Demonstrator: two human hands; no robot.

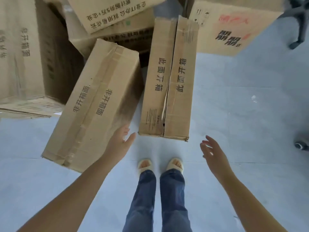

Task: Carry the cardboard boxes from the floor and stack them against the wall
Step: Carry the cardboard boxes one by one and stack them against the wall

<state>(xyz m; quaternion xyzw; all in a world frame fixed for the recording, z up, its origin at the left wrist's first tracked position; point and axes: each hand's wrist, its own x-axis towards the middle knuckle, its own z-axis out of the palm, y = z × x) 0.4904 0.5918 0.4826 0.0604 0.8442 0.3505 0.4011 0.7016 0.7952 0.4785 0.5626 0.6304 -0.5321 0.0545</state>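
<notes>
**Both hands empty, reaching for the split-top box**

Nearest: forearms, jeans-clad legs (157,198) and pale slippers (160,164) on the pale floor (250,97). Nothing carried yet.

Left to right:
- Big carton (20,56), far left, upright on the floor.
- Tilted box (93,104), taped seam up, leaning at an angle, near corner towards the left arm. More cartons piled behind it, far centre (113,12).
- Left hand (120,143): fingers straight and spread, holding nothing, at the near right corner of the tilted box. Touching or just above it, can't tell.
- Split-top box (168,77): long, narrow, lies just in front of the feet, running away from the camera. Centre seam has opened, flaps torn at the near end.
- Right hand (212,151): fingers loosely spread, empty, off the box's near right corner, clear of it.
- Printed carton (234,24), far right, red scribble on it. Chair base (299,22) and a castor (301,145) at the right edge.

No wall visible, so can't see the stack target.

Risks, my read:
- Untaped seam: gripping by the flaps may tear them or spill contents. Take it from under the ends.
- Long box, open slippers: an off-centre grip could tip one end onto the toes.
- Pulling the tilted box could shift the pile leaning behind.
- Chair legs at right are a trip hazard with a box blocking the view.
</notes>
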